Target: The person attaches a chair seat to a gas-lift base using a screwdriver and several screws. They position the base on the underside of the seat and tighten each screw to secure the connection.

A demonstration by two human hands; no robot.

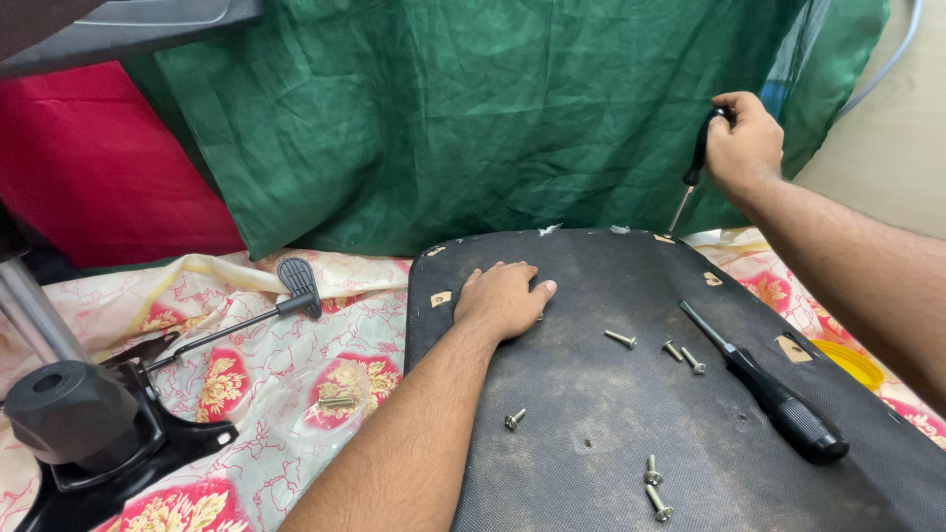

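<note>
From the head camera I look down on an upturned black seat base (631, 394) lying on a floral sheet (266, 384), with a green cloth (473, 118) hanging behind it. My left hand (501, 299) lies flat, fingers spread and palm down, on the near-left part of the base, steadying it; it holds nothing. My right hand (744, 143) is closed around the black handle of a screwdriver (693, 167), whose shaft slants down to the far edge of the base, the tip at or just beside the rim; I cannot tell whether it sits in a screw head there.

I judge the work well along. Several loose screws (621, 338) lie scattered across the base, some near the middle, some toward the near edge, and bare holes show in the fabric. A second screwdriver (778, 399) with a black handle rests on the right part of the base, untouched. The chair mechanism (94, 424) with its lever (286, 300) sits apart on the sheet at left, already off the seat. What seems left is whatever fastening remains at the far edge.
</note>
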